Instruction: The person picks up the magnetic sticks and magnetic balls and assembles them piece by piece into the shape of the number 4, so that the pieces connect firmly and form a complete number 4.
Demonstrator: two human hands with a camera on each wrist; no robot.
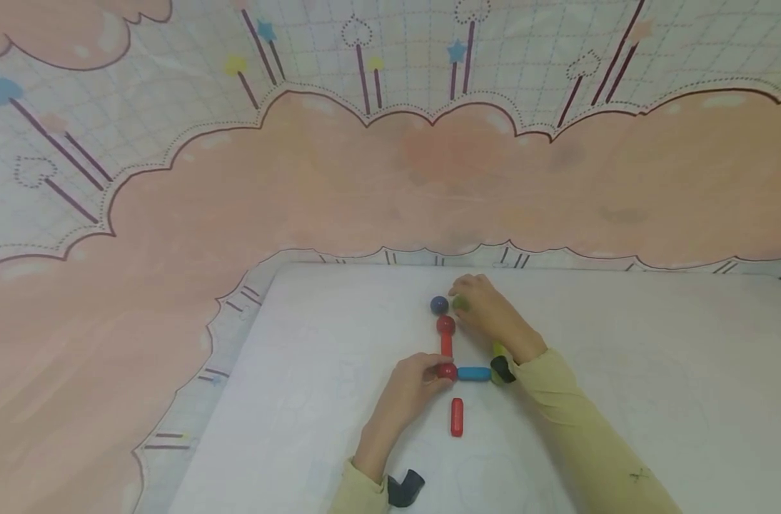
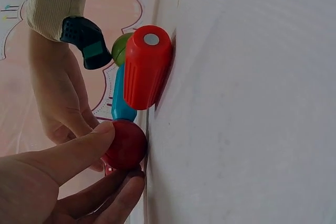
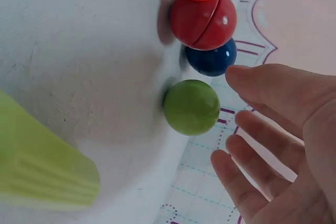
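Observation:
My left hand [image 1: 408,385] pinches a red ball [image 2: 126,145] between thumb and fingers. From that ball a blue rod [image 1: 474,374] runs right to a green ball [image 2: 121,48], and a red rod [image 1: 446,345] runs up to a second red ball [image 3: 203,20]. Beyond it sits a dark blue ball [image 1: 439,305]. Beside the blue ball lies a loose green ball [image 3: 191,107]. Around it my right hand [image 1: 493,313] spreads its fingers; the right wrist view shows a gap between them and the ball. A lime-green rod [image 3: 47,166] stands partly hidden behind the right wrist.
A separate red rod [image 1: 457,417] with a metal disc in its end lies on the white table [image 1: 300,400], nearer than the joined pieces. Patterned cloth [image 1: 378,193] lies past the table's far edge. A dark wrist device [image 1: 406,489] sits at the left sleeve.

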